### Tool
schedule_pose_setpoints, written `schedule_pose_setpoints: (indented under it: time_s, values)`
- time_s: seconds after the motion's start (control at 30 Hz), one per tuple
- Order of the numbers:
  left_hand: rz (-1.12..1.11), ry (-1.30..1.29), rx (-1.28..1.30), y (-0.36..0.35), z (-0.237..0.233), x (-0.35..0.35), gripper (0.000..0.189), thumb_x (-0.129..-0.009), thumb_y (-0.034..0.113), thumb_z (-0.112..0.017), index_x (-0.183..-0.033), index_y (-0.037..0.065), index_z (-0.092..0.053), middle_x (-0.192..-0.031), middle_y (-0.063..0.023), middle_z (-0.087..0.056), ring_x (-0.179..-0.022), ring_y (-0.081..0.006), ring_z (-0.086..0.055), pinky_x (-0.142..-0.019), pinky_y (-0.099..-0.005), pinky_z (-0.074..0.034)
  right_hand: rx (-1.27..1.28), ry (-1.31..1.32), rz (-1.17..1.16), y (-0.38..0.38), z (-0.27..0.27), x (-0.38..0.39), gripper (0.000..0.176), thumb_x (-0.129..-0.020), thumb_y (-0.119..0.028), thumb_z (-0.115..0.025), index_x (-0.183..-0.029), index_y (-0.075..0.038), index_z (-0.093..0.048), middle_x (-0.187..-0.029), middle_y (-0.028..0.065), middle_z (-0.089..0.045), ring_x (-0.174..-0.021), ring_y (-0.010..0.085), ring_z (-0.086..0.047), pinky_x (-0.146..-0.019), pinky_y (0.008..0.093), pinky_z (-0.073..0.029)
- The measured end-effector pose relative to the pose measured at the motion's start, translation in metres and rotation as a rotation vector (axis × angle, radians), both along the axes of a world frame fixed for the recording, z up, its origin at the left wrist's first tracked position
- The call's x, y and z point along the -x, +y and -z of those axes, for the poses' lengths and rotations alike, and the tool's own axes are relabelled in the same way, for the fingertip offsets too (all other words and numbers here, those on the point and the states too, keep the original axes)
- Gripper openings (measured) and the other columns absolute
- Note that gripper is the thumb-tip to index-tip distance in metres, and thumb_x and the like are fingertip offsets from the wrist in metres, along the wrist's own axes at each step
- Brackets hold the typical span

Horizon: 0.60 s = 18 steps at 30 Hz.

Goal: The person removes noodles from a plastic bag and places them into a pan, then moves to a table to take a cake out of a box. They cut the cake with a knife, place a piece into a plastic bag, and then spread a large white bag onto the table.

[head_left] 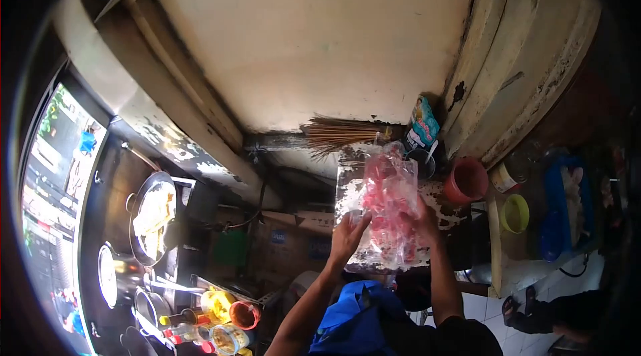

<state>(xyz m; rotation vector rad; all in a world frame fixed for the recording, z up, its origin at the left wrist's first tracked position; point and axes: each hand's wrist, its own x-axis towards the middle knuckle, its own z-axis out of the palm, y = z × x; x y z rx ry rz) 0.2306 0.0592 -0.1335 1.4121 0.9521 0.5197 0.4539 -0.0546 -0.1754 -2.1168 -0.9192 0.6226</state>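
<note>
A clear plastic bag (390,206) with red and pink contents lies on a worn board (348,186) with peeling paint. At the bag's left edge is my left hand (350,234), its thumb and fingers apart and touching the plastic. My right hand (420,221) grips the bag's right side, with its fingers partly hidden by the plastic. Behind the bag rests a bundle of thin brown sticks (340,135). A teal and white packet (423,123) stands beyond the bag's upper right, near a dark cup (422,161) holding a light spoon.
At right are a red bucket (466,181), a yellow-green cup (515,213) and a blue tray (555,196). A pan (138,236) of food and a pot (110,276) stand left, with bottles (190,334) and jars below. Another person's foot (513,308) shows at lower right.
</note>
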Motion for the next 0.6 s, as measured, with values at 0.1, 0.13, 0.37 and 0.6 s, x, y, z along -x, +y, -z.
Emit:
schedule_pose_setpoints:
  time_s: [0.1,0.13,0.37,0.6]
  values:
    - [-0.053,0.141,-0.22,-0.003,0.061,-0.036,0.077,-0.081,0.041,-0.071,-0.129,-0.007,-0.035,-0.109,-0.0167,-0.056,-0.087,-0.0176,-0.058,-0.079,-0.0302,-0.046,-0.247,-0.154,-0.192,0.013,0.017,0.021,0.077,-0.064,-0.034,-0.081,-0.126,-0.002,-0.048,-0.12,0.0222,-0.055,-0.111,0.0367,-0.054,-0.092,0.0422,-0.044]
    - [-0.158,0.312,-0.551,-0.006,0.093,-0.039,0.084,-0.081,0.039,-0.071,-0.134,-0.008,-0.027,-0.116,-0.0177,-0.053,-0.087,-0.017,-0.058,-0.082,-0.0296,-0.046,-0.285,-0.369,-0.212,0.017,0.037,0.033,0.073,-0.063,-0.028,-0.082,-0.125,-0.004,-0.05,-0.119,0.0207,-0.055,-0.111,0.0354,-0.053,-0.091,0.0408,-0.045]
    - [-0.086,-0.293,0.378,-0.008,0.047,-0.019,0.068,-0.079,0.024,-0.074,-0.128,-0.002,-0.033,-0.101,-0.0122,-0.059,-0.091,-0.0182,-0.06,-0.075,-0.0285,-0.05,-0.232,0.275,-0.589,0.032,0.034,0.065,0.044,-0.077,-0.005,-0.067,-0.119,-0.002,-0.051,-0.105,0.015,-0.058,-0.099,0.025,-0.057,-0.083,0.0351,-0.046]
    - [-0.25,-0.328,0.397,-0.006,0.056,0.026,0.03,-0.086,0.016,-0.062,-0.112,0.002,-0.057,-0.102,-0.0045,-0.061,-0.09,-0.0133,-0.058,-0.078,-0.0277,-0.046,-0.42,0.319,-0.753,0.049,-0.017,0.043,0.03,-0.084,-0.02,-0.066,-0.112,-0.01,-0.063,-0.098,0.0061,-0.064,-0.086,0.0132,-0.061,-0.078,0.0281,-0.05]
